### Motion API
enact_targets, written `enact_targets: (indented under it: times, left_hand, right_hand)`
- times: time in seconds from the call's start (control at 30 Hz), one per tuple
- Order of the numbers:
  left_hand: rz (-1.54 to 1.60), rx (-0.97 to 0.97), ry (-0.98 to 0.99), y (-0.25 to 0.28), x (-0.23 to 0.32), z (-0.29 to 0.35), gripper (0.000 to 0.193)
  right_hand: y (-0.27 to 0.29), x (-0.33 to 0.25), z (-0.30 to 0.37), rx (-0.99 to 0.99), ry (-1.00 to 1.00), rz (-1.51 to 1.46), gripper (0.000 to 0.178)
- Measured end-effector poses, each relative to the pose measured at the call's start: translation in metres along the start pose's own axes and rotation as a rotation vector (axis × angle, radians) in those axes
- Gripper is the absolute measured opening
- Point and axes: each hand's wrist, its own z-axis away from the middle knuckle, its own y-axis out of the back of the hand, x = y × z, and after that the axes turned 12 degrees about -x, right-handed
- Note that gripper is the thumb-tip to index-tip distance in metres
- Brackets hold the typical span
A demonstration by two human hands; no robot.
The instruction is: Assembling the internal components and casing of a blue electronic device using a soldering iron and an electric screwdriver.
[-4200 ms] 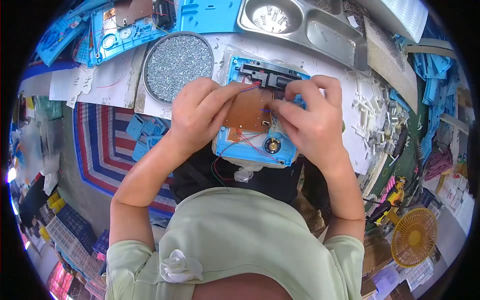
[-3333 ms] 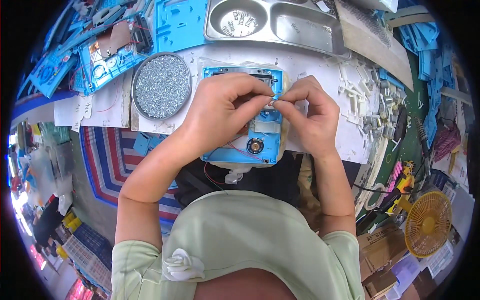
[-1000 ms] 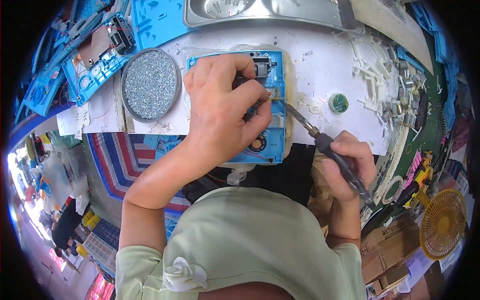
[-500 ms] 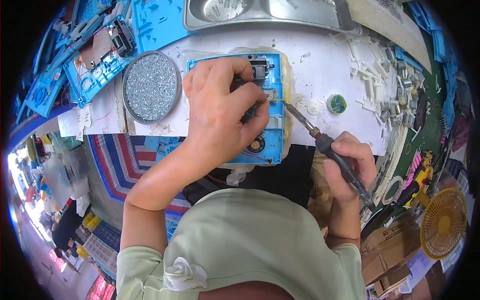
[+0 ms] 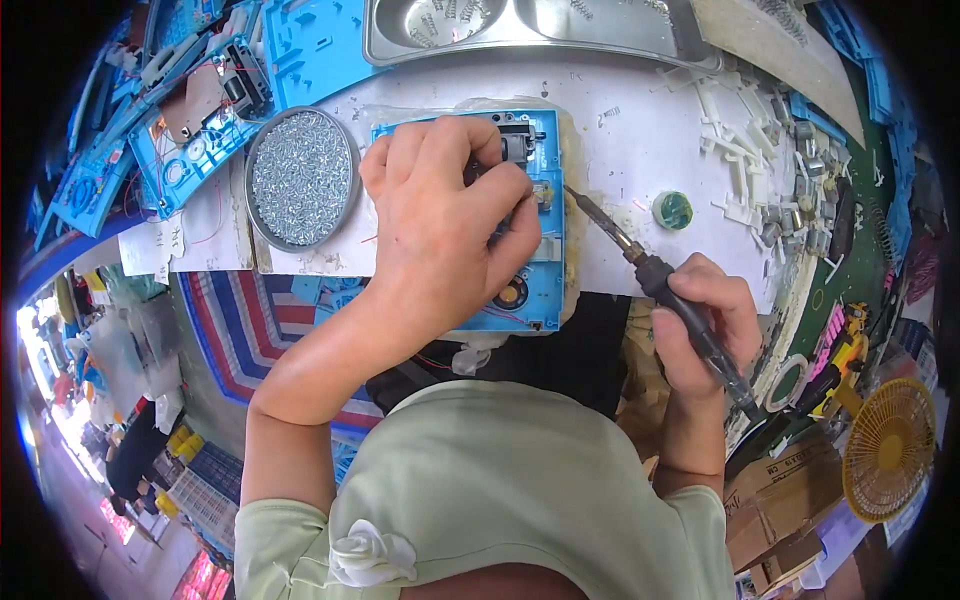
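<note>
We grip the soldering iron (image 5: 672,292) in our right hand (image 5: 708,325), fingers curled round it—long axis slanting forward-left, tip just by the right edge of the blue casing (image 5: 546,285). Our left hand (image 5: 440,215) overlies the casing—fingers bent, any hold hidden.

My left grip (image 5: 440,215) is over the blue rectangular plastic casing (image 5: 545,285) on the bench (image 5: 640,130). Left of the casing sits the round grey dish (image 5: 355,190) of small silvery metal pieces (image 5: 300,175); behind, the silvery compartmented metal tray (image 5: 545,42); to its right, the black-handled soldering iron (image 5: 656,276) in my right grip (image 5: 735,318).
</note>
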Motion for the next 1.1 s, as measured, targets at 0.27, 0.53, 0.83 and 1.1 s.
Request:
enact_targets:
  times: [0.27, 0.53, 0.83, 1.1]
  left_hand:
    - [0.011, 0.011, 0.02, -0.001, 0.002, -0.001, 0.014]
    - [0.003, 0.027, 0.023, -0.002, 0.001, -0.001, 0.014]
    - [0.011, 0.054, 0.013, -0.005, -0.001, -0.001, 0.015]
    - [0.02, 0.094, 0.02, -0.01, -0.002, 0.0, 0.016]
  right_hand:
    - [-0.004, 0.002, -0.003, -0.019, 0.001, -0.003, 0.03]
    - [-0.006, 0.004, -0.006, -0.035, 0.008, 0.014, 0.031]
    - [-0.005, 0.002, -0.011, -0.111, 0.1, 0.153, 0.034]
    - [-0.003, 0.005, -0.012, -0.125, 0.147, 0.178, 0.034]
